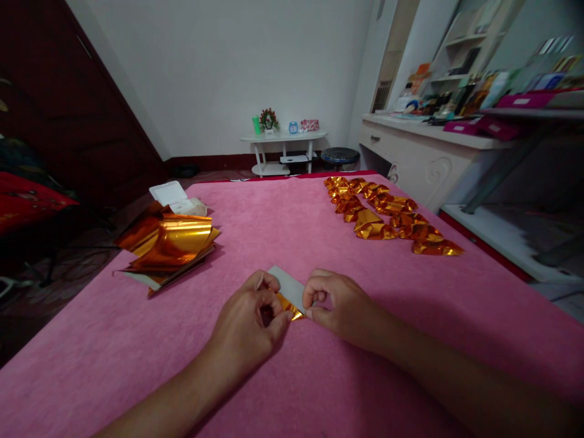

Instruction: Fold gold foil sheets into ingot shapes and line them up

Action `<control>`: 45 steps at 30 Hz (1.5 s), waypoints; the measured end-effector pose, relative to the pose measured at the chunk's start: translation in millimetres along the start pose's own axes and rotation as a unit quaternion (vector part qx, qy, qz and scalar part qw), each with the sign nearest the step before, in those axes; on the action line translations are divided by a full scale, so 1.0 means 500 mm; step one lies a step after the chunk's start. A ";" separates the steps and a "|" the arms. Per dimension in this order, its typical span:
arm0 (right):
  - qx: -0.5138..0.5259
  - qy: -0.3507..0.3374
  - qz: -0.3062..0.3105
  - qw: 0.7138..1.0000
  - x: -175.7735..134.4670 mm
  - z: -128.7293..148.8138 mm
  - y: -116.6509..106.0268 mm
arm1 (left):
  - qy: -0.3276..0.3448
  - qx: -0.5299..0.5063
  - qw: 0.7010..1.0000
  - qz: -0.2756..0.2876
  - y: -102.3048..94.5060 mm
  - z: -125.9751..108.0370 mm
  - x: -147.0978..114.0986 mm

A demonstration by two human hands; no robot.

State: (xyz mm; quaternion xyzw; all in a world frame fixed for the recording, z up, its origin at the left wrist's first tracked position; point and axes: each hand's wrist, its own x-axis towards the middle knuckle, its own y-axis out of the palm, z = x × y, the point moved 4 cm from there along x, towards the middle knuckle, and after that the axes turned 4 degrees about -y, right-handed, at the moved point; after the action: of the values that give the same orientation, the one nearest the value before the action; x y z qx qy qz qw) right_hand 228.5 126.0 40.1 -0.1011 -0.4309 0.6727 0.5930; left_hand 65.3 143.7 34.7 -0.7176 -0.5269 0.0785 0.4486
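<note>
Between my hands is a sheet of gold foil paper (288, 288), partly folded, with its grey-white back facing up and a shiny gold strip along the near edge. My left hand (250, 313) pinches its left side, thumb at the near gold edge. On the right side, my right hand (336, 307) grips the near corner between thumb and curled fingers. To the left lies a loose stack of gold foil sheets (176, 240), their edges curling up. Folded gold foil pieces (371, 225) sit in rows at the far right of the table.
A pink cloth (274, 219) covers the table. Behind the foil stack lies an open white box (170, 193) beside a crumpled pale packet (194, 208). A small white table (285, 136), a round stool (340, 156) and a cluttered white dresser (424, 137) stand beyond.
</note>
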 end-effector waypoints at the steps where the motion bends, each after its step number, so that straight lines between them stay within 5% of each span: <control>1: -0.001 -0.002 -0.002 1.000 0.000 0.000 0.000 | -0.003 0.000 1.000 0.002 0.000 0.000 0.000; 40: 0.059 -0.103 0.053 0.992 -0.014 -0.020 -0.005 | -0.021 -0.001 1.000 0.022 0.003 0.003 0.005; 45: -0.001 -0.169 0.047 0.984 -0.016 -0.006 -0.007 | -0.015 0.001 1.000 0.019 0.003 0.004 0.006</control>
State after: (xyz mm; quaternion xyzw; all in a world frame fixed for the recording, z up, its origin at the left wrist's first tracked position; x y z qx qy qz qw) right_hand 235.0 119.8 37.6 -0.0063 -0.5203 0.7070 0.4790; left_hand 66.3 147.5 33.6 -0.7260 -0.5196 0.0984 0.4397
